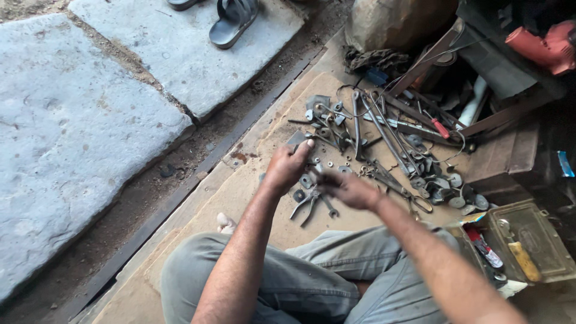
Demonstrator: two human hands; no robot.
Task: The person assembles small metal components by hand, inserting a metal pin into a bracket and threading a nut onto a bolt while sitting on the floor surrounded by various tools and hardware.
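**Both hands over a scatter of metal parts on cardboard**

Head view only. The person sits cross-legged in grey trousers [312, 270] on a sheet of cardboard [240, 198] laid on the floor.

Left hand [287, 167]: raised over the parts, fingers curled in loosely, thumb tip up near a small flat metal piece [298, 138]. Can't tell if it pinches anything; nothing clearly shows between the fingers.

Right hand [351, 191]: blurred, fingers drawn together just right of the left hand. Can't tell whether it holds something small.

Directly below and between the hands: pliers [312, 204] lying on the cardboard, handles spread, not touched. Washers and nuts [327, 163] are scattered just beyond the hands.

Far side of the cardboard: long spanners and rods [384, 135] lying in a heap. To the right of that, a pile of round metal discs [447, 189].

Near right: open metal toolbox [540, 231] with a yellow-handled tool [524, 259] inside.

Far right: red power tool [543, 48], partly cut off by the frame.

Far left: grey stone slabs [78, 120] and a grey sandal [233, 23] on one of them.
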